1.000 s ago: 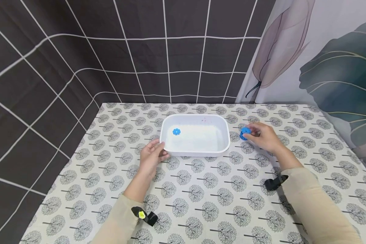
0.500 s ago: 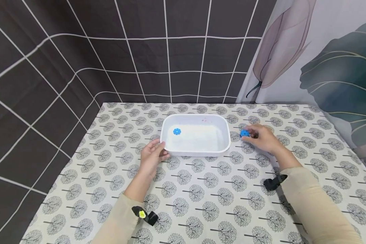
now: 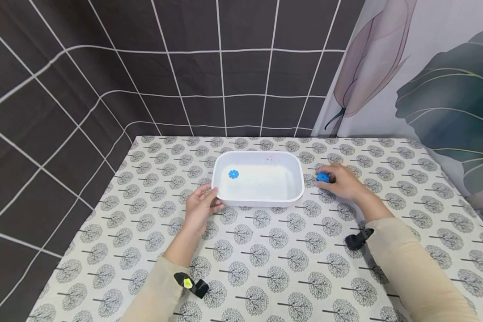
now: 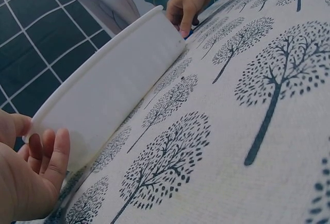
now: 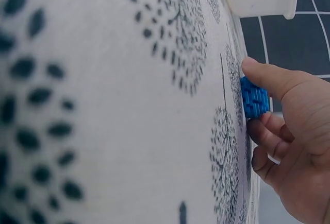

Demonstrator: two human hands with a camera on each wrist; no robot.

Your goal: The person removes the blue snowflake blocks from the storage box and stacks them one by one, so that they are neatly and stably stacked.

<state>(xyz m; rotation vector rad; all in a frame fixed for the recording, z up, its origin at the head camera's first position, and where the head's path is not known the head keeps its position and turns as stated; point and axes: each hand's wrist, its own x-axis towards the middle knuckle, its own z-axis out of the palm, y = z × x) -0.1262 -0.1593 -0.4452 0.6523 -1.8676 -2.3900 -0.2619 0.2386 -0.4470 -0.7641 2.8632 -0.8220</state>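
A white plastic tub [image 3: 261,203] stands on the tablecloth, with one blue notched disc [image 3: 233,174] lying flat inside near its left end. My left hand [image 3: 200,205] grips the tub's near left corner, thumb over the rim and fingers against the outer wall. To the right of the tub, my right hand [image 3: 342,181] holds a short stack of blue notched discs [image 3: 323,177] between thumb and fingers, down at the cloth. The right wrist view shows the layered edges of this stack [image 5: 254,98] between the thumb and the fingertips.
A white cloth with dark tree prints [image 3: 261,250] covers the table. Behind it hangs a dark grid-patterned curtain [image 3: 193,71], and a leaf-print curtain [image 3: 446,89] hangs at the right. Each sleeve carries a black wrist mount.
My right hand has lowered slightly and its fingers have shifted around the blue stack, which now shows its top face level. The left hand and the tub stay put.
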